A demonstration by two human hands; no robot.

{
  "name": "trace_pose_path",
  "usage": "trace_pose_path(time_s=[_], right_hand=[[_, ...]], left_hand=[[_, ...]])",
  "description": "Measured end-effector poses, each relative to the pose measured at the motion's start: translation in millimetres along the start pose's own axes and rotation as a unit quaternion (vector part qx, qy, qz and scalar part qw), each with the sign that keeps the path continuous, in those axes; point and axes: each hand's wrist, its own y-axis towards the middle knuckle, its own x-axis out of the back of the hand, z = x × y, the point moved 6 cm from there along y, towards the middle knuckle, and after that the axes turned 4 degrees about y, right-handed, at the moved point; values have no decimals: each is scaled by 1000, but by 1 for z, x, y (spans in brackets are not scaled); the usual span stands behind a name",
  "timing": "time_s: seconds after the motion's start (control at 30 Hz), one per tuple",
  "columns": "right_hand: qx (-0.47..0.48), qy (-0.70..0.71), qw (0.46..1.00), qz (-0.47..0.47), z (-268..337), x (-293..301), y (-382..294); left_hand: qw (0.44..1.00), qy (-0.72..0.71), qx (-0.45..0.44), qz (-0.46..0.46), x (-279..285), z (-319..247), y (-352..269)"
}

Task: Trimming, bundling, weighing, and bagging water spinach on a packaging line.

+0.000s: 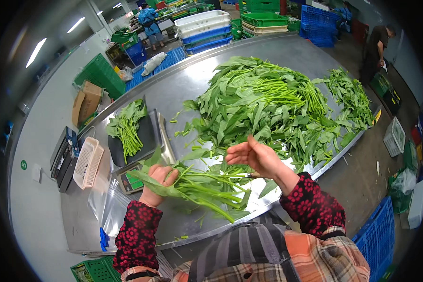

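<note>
My left hand (159, 183) grips a loose bunch of leafy green stems (208, 194), which point right over the metal table's near part. My right hand (255, 157) is raised just right of the bunch, fingers apart, holding nothing. A knife (248, 175) lies below it, its handle partly behind my wrist. Beyond my hands spreads a large pile of leafy greens (253, 95). At the left, another bunch of greens (127, 127) rests on the dark tray of a scale (132, 181), whose display is partly hidden by leaves.
A pink plastic basket (88, 163), clear plastic bags (109, 208) and a label printer or similar black device (65, 158) are at the left. More greens (350, 97) lie far right. Stacked crates (202, 31) stand past the table (183, 75). Other people (149, 24) are farther off.
</note>
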Motion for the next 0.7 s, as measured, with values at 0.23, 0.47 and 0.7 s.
trace_pose_path(time_s=[0.23,0.47,0.7], right_hand=[[-43,-504,862,-35,-12,-36,5],[-11,-250,942,-221,-25,-2,0],[74,-112,935,-330,-36,26,-8]], left_hand=[[999,5,36,31,-8,6,-1],[970,-104,176,129,-25,1,4],[839,-429,299,149,-33,-6,9]])
